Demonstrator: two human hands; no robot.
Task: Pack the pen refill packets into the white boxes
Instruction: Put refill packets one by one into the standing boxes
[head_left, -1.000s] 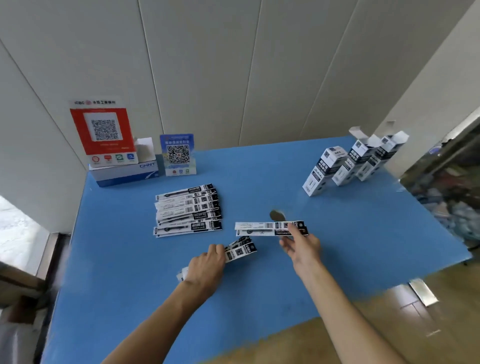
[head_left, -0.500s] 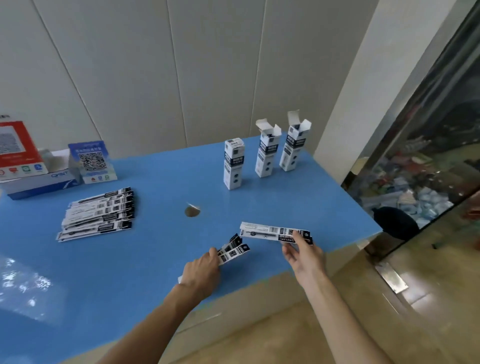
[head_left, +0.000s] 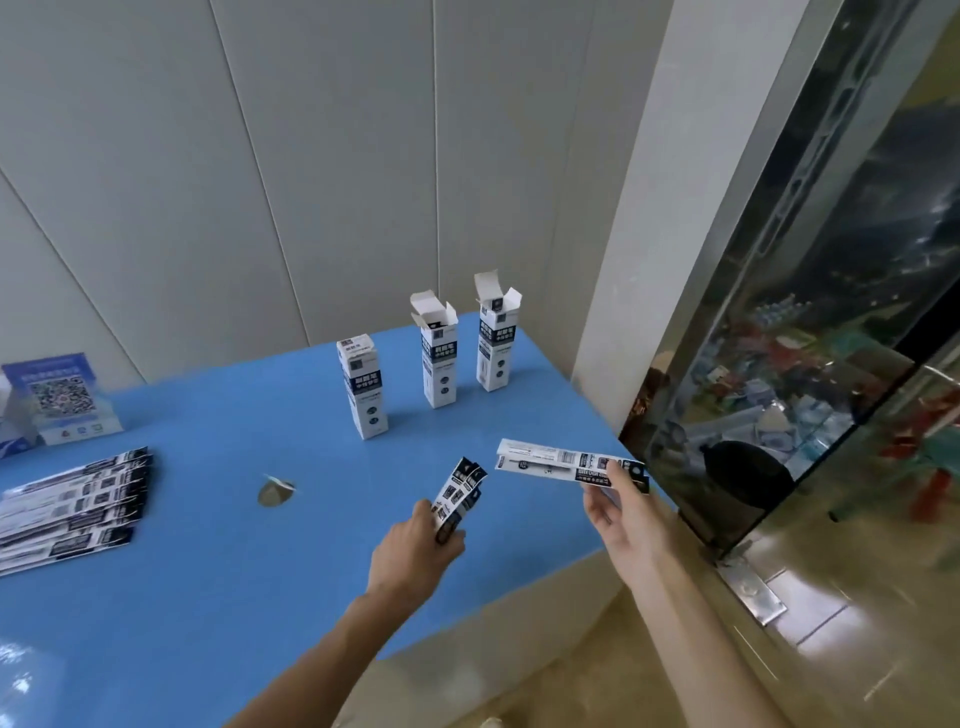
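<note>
Three white boxes stand upright at the far right of the blue table (head_left: 218, 561). The left box (head_left: 363, 387) has its top closed. The middle box (head_left: 439, 353) and the right box (head_left: 496, 338) have their flaps open. My left hand (head_left: 415, 545) grips a small bundle of pen refill packets (head_left: 460, 496), tilted up off the table. My right hand (head_left: 623, 514) pinches the near end of another flat bundle of packets (head_left: 556, 460), held level in the air near the table's right edge. A pile of more packets (head_left: 72, 499) lies at the left.
A small round metal piece (head_left: 275, 491) lies mid-table. A blue QR-code stand (head_left: 62, 397) sits at the back left against the wall. The table's right edge meets a white pillar (head_left: 639, 260) and a glass door (head_left: 831, 312). Shiny floor lies below right.
The view has swung right and closer to the boxes. Both hands have lifted their packets off the table and moved them toward the boxes; the left bundle now tilts upward.
</note>
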